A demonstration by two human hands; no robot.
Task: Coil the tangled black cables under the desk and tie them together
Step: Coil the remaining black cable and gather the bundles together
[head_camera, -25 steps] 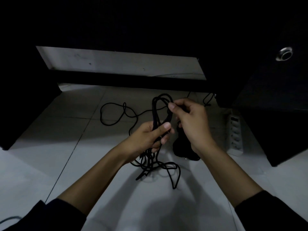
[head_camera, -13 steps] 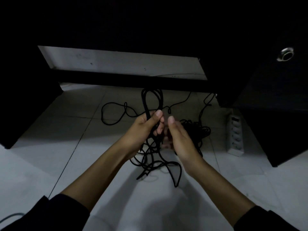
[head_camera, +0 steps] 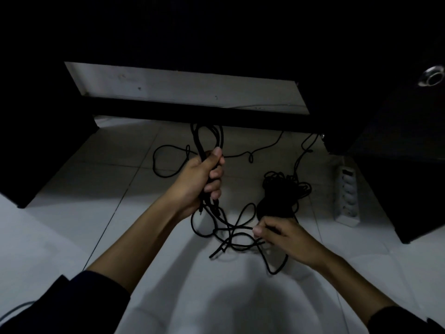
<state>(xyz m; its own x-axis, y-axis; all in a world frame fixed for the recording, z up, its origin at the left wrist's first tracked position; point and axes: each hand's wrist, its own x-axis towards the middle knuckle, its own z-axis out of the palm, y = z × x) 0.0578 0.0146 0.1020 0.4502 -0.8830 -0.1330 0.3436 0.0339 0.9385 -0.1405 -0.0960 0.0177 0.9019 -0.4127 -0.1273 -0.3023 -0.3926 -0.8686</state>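
Nearest the camera, two dark sleeves (head_camera: 72,307) frame the bottom corners, with bare forearms reaching forward over a pale tiled floor (head_camera: 72,237). A soft shadow falls on the tiles between the arms.

The right hand (head_camera: 286,239) is low, close to the floor, its thumb and fingers pinched on a strand of black cable (head_camera: 231,227) that lies in loose loops and crossings in front of it. One loop trails toward the camera just beside the right wrist.

The left hand (head_camera: 199,179) is held higher and farther forward, its fingers curled tightly round a bundle of gathered cable loops (head_camera: 207,138). The loops stand up above the fist, and several strands hang down from it to join the tangle on the floor by the right hand.

Just beyond the right hand sits a dark heap of cable (head_camera: 281,196), bunched together on the tiles. To its right, near the dark side panel, a white power strip (head_camera: 346,196) lies on the floor.

Farther back, a thin cable (head_camera: 168,162) runs in wide curls across the tiles, and another climbs toward the shadow on the right.

At the back, the dark worktop (head_camera: 216,32) looms over everything, with a pale wall strip (head_camera: 183,90) showing beneath it and a round metal fitting (head_camera: 432,77) on the right panel.
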